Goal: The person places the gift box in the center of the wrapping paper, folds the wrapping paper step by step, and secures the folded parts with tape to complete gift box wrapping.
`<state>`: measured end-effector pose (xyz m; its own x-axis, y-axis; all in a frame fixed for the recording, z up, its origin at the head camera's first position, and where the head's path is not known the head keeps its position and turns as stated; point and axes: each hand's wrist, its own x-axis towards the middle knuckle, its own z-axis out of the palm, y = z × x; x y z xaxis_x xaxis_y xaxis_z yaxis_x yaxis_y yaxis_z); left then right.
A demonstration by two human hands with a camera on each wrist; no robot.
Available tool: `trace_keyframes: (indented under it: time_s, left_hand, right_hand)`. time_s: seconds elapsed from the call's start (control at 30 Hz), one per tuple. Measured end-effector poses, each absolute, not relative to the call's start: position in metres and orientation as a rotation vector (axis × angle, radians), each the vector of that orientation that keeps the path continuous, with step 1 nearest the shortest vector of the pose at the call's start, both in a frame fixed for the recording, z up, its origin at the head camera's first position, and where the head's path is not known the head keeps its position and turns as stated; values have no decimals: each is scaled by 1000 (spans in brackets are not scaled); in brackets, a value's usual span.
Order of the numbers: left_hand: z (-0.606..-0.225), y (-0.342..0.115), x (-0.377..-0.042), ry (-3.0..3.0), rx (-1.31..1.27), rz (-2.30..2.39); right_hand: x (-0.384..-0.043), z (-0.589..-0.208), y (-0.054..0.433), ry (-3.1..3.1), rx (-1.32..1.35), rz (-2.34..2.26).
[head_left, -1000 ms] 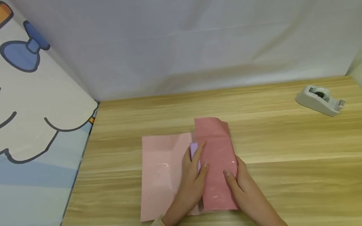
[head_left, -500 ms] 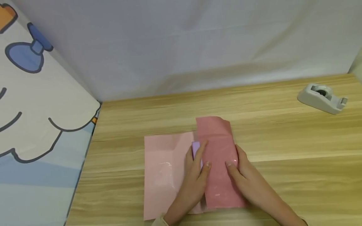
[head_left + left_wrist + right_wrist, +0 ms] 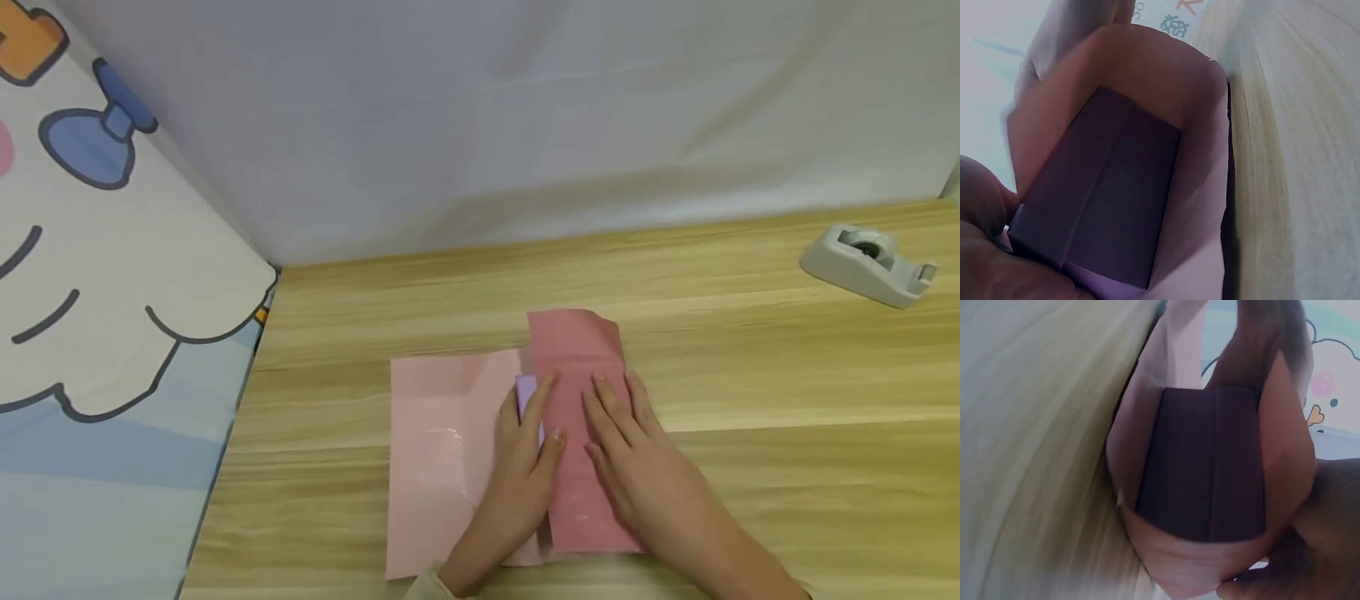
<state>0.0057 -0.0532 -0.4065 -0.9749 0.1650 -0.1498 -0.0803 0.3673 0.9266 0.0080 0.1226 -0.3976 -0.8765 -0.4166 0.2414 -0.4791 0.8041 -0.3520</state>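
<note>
A sheet of pink wrapping paper (image 3: 427,467) lies on the table, its pale side up at the left. Its darker pink right part (image 3: 573,342) is folded over a purple box (image 3: 527,390), leaving only the box's left edge visible from above. Both wrist views look into the paper's open ends, where the box (image 3: 1116,187) sits inside the fold. My left hand (image 3: 517,475) holds the box at its left side, thumb and index finger over the paper's edge. Extended fingers of my right hand (image 3: 645,467) lie on the folded paper near its right side.
A white tape dispenser (image 3: 862,262) with a roll of tape stands at the back right of the wooden table (image 3: 750,350). A white cloth (image 3: 480,133) hangs behind the table. A cartoon-printed sheet (image 3: 150,250) hangs along the left side.
My right hand has shifted from gripping the paper's right edge to lying with its fingers on top of the fold. The left hand keeps its hold. The head view has shifted slightly left.
</note>
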Motion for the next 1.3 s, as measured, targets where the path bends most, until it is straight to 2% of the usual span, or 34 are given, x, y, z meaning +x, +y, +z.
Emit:
trace_keyframes:
  time_s: [0.27, 0.4, 0.53, 0.67, 1.0, 1.3]
  left_hand:
    - [-401, -68, 5, 2408, 92, 1622]
    - [-387, -100, 8, 2637, -44, 1473]
    - [-375, -140, 15, 2988, -277, 1025]
    - [-374, -174, 18, 2899, -450, 768]
    - [-392, -211, 18, 2662, -409, 968]
    - [-371, -210, 16, 2507, -389, 1266]
  right_hand:
    - [12, -402, 120, -2766, 778, 406]
    - [13, -398, 118, -2826, 737, 405]
    - [14, -395, 117, -2877, 705, 405]
    - [14, -395, 117, -2885, 698, 419]
    - [14, -400, 116, -2827, 694, 464]
    - [14, -402, 118, -2817, 686, 456]
